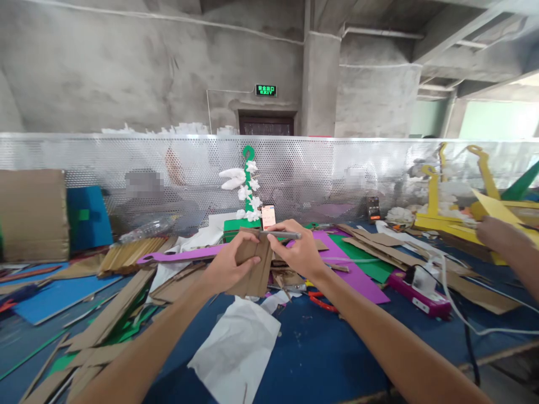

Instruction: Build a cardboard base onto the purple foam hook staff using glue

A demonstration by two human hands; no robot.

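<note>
In the middle of the head view, my left hand (227, 268) grips a piece of brown cardboard (256, 275), thumb across its face and fingers at the upper edge. A slim grey pen-like tool (290, 235) lies across the top of the cardboard, held in my right hand (297, 253); its exact kind is not clear. Just behind stands a green cut-out stem (248, 196) with white flower-like pieces on a green box (236, 227). To the left stretches a purple strip (185, 255) with a hole near its end. A crumpled white sheet (238, 348) lies nearer me.
Cardboard scraps (113, 314) cover the left side. Right of my hands are a purple sheet (357, 280), red-handled pliers or scissors (322, 301) and a magenta power strip (419, 295) with cables. Another person's hand (501, 238) works beside yellow pieces (446, 224). A perforated metal panel (295, 174) runs behind.
</note>
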